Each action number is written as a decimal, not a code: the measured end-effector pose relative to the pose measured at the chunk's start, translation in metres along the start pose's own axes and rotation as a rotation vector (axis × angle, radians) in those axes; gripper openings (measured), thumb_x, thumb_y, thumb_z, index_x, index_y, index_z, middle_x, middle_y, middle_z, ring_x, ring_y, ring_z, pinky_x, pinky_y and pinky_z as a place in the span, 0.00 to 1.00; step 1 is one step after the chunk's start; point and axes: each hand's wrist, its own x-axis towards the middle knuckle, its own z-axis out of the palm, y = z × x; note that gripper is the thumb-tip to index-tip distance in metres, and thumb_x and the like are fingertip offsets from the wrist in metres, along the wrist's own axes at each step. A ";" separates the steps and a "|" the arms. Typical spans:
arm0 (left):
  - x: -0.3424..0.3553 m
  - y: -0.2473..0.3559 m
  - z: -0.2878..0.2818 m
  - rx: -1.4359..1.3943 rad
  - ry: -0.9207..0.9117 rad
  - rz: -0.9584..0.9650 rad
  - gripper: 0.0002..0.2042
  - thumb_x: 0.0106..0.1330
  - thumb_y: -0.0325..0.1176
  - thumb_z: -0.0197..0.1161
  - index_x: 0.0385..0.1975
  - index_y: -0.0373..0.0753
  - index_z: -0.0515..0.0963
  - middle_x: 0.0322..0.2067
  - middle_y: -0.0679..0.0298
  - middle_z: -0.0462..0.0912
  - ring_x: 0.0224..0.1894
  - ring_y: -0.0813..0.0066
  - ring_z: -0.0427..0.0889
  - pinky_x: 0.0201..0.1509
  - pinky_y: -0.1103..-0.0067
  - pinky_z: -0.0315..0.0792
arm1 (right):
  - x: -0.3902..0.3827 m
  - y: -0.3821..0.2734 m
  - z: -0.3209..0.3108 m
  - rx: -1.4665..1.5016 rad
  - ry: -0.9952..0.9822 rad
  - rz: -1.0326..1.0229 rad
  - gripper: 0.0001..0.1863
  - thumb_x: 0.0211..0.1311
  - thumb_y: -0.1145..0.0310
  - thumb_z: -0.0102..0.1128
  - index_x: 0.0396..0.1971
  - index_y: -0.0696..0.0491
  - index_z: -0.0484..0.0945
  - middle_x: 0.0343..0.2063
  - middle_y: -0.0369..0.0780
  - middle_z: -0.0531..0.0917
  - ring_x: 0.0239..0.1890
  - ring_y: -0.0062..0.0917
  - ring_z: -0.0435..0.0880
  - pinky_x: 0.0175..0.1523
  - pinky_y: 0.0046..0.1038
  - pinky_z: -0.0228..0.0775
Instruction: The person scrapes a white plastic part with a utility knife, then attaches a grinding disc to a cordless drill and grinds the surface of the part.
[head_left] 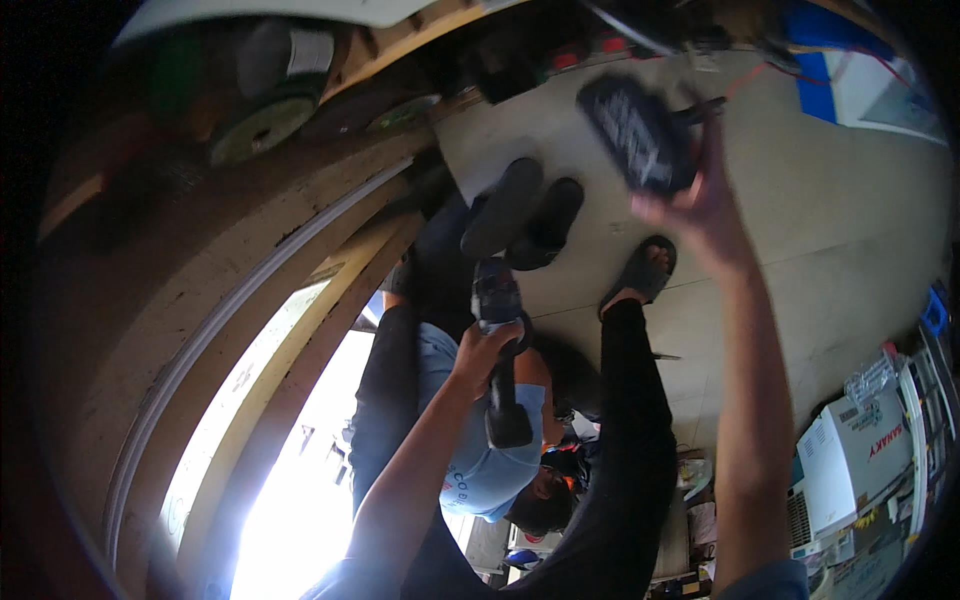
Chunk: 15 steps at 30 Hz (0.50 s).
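Over at the upper left a round disc (262,130) leans in the shadows, and here, mid-frame, the left hand (487,352) is wrapped around the handle of a dark drill (497,295), just below a pair of dark slippers (508,208). Across to the upper right, the right hand (690,205) grips a blurry black block (638,135), raised above the pale floor (800,200), well apart from the drill.

One left forearm (415,468), bare, as I see it slanting to the cordless drill (497,292), its left hand (486,354) wrapped round the drill's grip; one right forearm (752,385), bare, outstretched, its blurred right hand (703,215) grasping well right of the drill.
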 end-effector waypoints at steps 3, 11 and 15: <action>-0.026 0.005 0.001 -0.045 0.046 -0.021 0.14 0.66 0.38 0.70 0.46 0.40 0.80 0.38 0.66 0.84 0.39 0.73 0.84 0.43 0.72 0.78 | -0.072 -0.017 0.008 0.236 0.016 0.174 0.63 0.44 0.74 0.83 0.76 0.48 0.46 0.66 0.44 0.68 0.70 0.34 0.68 0.73 0.41 0.65; -0.012 0.015 0.006 -0.049 0.063 -0.024 0.16 0.65 0.39 0.70 0.49 0.41 0.78 0.38 0.65 0.83 0.37 0.73 0.83 0.42 0.73 0.79 | -0.109 0.060 -0.009 -0.480 0.310 0.153 0.55 0.44 0.74 0.79 0.73 0.53 0.56 0.59 0.47 0.75 0.60 0.37 0.79 0.64 0.38 0.73; 0.002 0.005 0.004 -0.044 0.055 -0.049 0.18 0.64 0.39 0.71 0.50 0.40 0.77 0.40 0.64 0.82 0.39 0.73 0.83 0.43 0.71 0.79 | -0.065 0.089 -0.004 -0.655 0.359 -0.032 0.52 0.44 0.72 0.79 0.73 0.52 0.60 0.61 0.48 0.76 0.59 0.41 0.79 0.64 0.41 0.71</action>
